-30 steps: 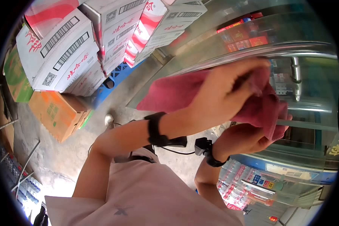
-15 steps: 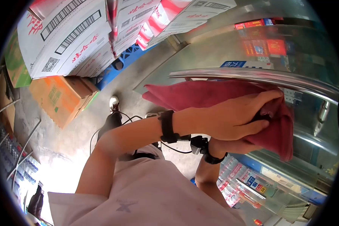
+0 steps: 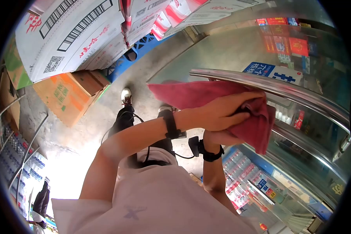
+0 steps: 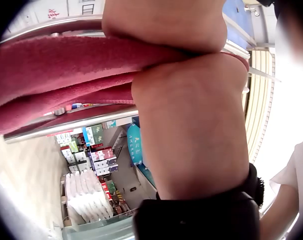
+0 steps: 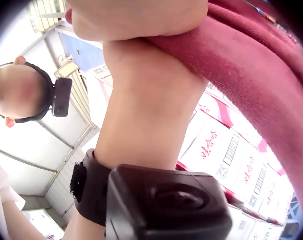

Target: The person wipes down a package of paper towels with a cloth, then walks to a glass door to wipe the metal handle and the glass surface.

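Note:
A dark pink cloth (image 3: 206,91) is bunched between both hands, its long flap hanging out towards the left in the head view. My left hand (image 3: 218,115) grips it from above with curled fingers. Just below, my right hand (image 3: 222,137) holds the bunched part, its fingers mostly hidden by cloth. The left wrist view has the cloth (image 4: 66,65) squeezed between my left hand (image 4: 191,100) and my right hand (image 4: 164,22). In the right wrist view, folds of cloth (image 5: 251,75) leave my right hand (image 5: 146,85), with my left hand (image 5: 136,17) against it.
A metal rail (image 3: 269,87) runs along a glass counter (image 3: 226,50) beside the cloth. White cartons (image 3: 76,43) stand on a blue pallet (image 3: 126,62), with an orange-brown box (image 3: 66,97) nearby. Bottle packs (image 3: 241,171) lie at lower right.
The hands, apart one second ago, have come together, bunching the cloth. Since half a second ago they have shifted left in the head view, and the view itself has turned somewhat.

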Motion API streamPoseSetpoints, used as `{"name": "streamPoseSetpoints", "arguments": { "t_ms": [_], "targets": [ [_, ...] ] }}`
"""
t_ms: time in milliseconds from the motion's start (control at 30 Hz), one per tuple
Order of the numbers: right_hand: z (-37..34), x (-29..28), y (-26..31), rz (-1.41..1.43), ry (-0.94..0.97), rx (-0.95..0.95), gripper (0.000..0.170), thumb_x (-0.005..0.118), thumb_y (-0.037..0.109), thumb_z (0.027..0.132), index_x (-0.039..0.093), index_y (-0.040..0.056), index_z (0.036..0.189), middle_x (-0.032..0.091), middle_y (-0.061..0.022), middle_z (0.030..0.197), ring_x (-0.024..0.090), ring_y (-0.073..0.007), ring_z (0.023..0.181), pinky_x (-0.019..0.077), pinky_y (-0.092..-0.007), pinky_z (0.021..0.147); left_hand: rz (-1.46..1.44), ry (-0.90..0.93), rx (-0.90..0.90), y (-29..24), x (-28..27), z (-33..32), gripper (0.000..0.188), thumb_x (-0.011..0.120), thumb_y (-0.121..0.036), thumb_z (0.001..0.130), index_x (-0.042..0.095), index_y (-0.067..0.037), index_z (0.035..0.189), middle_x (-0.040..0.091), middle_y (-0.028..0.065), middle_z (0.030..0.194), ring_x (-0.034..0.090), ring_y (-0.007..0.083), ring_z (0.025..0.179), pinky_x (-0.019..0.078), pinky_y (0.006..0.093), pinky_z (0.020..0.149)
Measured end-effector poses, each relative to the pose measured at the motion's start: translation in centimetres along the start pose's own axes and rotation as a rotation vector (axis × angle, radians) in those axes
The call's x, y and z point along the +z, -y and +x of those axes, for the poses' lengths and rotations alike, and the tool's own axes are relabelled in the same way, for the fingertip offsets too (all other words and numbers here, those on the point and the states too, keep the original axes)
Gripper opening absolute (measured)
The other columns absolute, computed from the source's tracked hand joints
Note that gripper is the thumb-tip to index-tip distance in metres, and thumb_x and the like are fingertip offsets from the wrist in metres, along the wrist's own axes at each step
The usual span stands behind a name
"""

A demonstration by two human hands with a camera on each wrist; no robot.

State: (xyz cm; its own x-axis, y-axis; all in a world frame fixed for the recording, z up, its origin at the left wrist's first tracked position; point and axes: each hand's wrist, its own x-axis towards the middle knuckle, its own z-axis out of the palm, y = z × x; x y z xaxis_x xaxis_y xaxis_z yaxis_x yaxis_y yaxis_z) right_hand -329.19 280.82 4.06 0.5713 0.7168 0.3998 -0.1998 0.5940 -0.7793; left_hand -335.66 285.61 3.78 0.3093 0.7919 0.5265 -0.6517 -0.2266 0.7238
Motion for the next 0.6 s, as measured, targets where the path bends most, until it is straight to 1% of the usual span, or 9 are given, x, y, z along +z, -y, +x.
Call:
{"name": "streamPoseSetpoints", "arguments": {
  "t_ms": [100, 167, 200, 267, 300, 367, 433, 567, 600],
  "targets": [
    [-1.5, -0.5, -1.4, -0.112, -0.003, 0.066, 0.071, 0.039, 0.052, 0.101, 0.028, 0.0035, 0.152, 0.034, -0.0157, 0.153, 0.037, -0.0328, 0.140, 0.0298, -0.0457, 0.117, -0.015, -0.092, -0.071, 1.9, -0.6, -1.9, 0.059, 0.056, -0.016, 0.096, 0.036, -0.004, 0.150, 0.046, 0.0180, 0.146, 0.046, 0.0302, 0.134, 0.0343, 0.0370, 0.110],
    [-2.4, -0.9, -2.3, -0.243, -0.003, 0.108, 0.074, 0.035, 0.057, 0.100, 0.027, 0.0046, 0.152, 0.033, -0.0148, 0.153, 0.035, -0.0326, 0.141, 0.0279, -0.0455, 0.118, 0.091, -0.286, -0.132, 2.7, -1.1, -2.8, 0.054, 0.062, -0.019, 0.095, 0.041, -0.009, 0.144, 0.058, 0.0173, 0.131, 0.058, 0.0254, 0.119, 0.0438, 0.0350, 0.101],
    [-3.0, -1.6, -2.3, -0.167, 0.024, 0.252, 0.070, 0.034, 0.055, 0.101, 0.030, 0.0058, 0.151, 0.037, -0.0133, 0.151, 0.037, -0.0305, 0.140, 0.0289, -0.0433, 0.117, 0.097, -0.281, -0.130, 3.2, -0.9, -3.2, 0.054, 0.062, -0.019, 0.095, 0.041, -0.009, 0.144, 0.058, 0.0173, 0.131, 0.058, 0.0254, 0.119, 0.0438, 0.0350, 0.101],
    [-4.6, -3.3, -2.1, -0.095, 0.024, 0.384, 0.066, 0.033, 0.053, 0.103, 0.032, 0.0070, 0.150, 0.040, -0.0118, 0.149, 0.039, -0.0285, 0.139, 0.0299, -0.0412, 0.117, -0.074, -0.622, -0.221, 4.0, 0.3, -4.6, 0.047, 0.071, -0.013, 0.090, 0.048, -0.006, 0.131, 0.063, 0.0129, 0.124, 0.061, 0.0202, 0.113, 0.0458, 0.0326, 0.098],
    [-5.3, -3.8, -2.0, -0.159, 0.030, 0.467, 0.066, 0.033, 0.053, 0.103, 0.032, 0.0074, 0.151, 0.040, -0.0116, 0.150, 0.040, -0.0277, 0.139, 0.0300, -0.0407, 0.117, -0.076, -0.602, -0.234, 4.1, 0.5, -4.9, 0.047, 0.071, -0.013, 0.090, 0.048, -0.006, 0.131, 0.063, 0.0129, 0.124, 0.061, 0.0202, 0.113, 0.0458, 0.0326, 0.098],
    [-6.4, -4.5, -2.3, -0.229, 0.022, 0.554, 0.065, 0.033, 0.052, 0.103, 0.031, 0.0078, 0.151, 0.040, -0.0114, 0.150, 0.040, -0.0270, 0.139, 0.0302, -0.0402, 0.117, -0.258, -0.822, -0.279, 4.6, 0.9, -5.6, 0.034, 0.069, 0.000, 0.087, 0.052, -0.005, 0.116, 0.061, 0.0082, 0.112, 0.058, 0.0162, 0.107, 0.0457, 0.0306, 0.095],
    [-7.3, -4.2, -2.5, -0.153, -0.067, 0.783, 0.063, 0.034, 0.050, 0.104, 0.032, 0.0076, 0.150, 0.041, -0.0105, 0.149, 0.041, -0.0248, 0.138, 0.0313, -0.0388, 0.116, -0.138, -0.890, -0.294, 5.7, 0.7, -6.5, 0.031, 0.070, -0.003, 0.087, 0.051, -0.005, 0.111, 0.061, 0.0074, 0.109, 0.059, 0.0158, 0.101, 0.0468, 0.0310, 0.091],
    [-7.4, -4.6, -4.7, -0.021, 0.009, 0.915, 0.055, 0.038, 0.045, 0.104, 0.039, 0.0082, 0.146, 0.045, -0.0088, 0.146, 0.045, -0.0227, 0.134, 0.0340, -0.0366, 0.113, 0.315, -0.925, -0.397, 8.6, -1.4, -8.8, 0.025, 0.069, -0.008, 0.086, 0.058, -0.002, 0.107, 0.060, 0.0087, 0.106, 0.059, 0.0196, 0.099, 0.0467, 0.0327, 0.089],
    [-7.3, -5.1, -5.3, -0.041, 0.042, 0.907, 0.054, 0.040, 0.044, 0.103, 0.040, 0.0086, 0.144, 0.047, -0.0084, 0.144, 0.045, -0.0224, 0.134, 0.0345, -0.0367, 0.113, 0.425, -0.911, -0.391, 9.7, -1.6, -9.7, 0.024, 0.069, -0.011, 0.085, 0.061, -0.002, 0.106, 0.061, 0.0114, 0.107, 0.060, 0.0261, 0.098, 0.0472, 0.0359, 0.089]
  ]
}}
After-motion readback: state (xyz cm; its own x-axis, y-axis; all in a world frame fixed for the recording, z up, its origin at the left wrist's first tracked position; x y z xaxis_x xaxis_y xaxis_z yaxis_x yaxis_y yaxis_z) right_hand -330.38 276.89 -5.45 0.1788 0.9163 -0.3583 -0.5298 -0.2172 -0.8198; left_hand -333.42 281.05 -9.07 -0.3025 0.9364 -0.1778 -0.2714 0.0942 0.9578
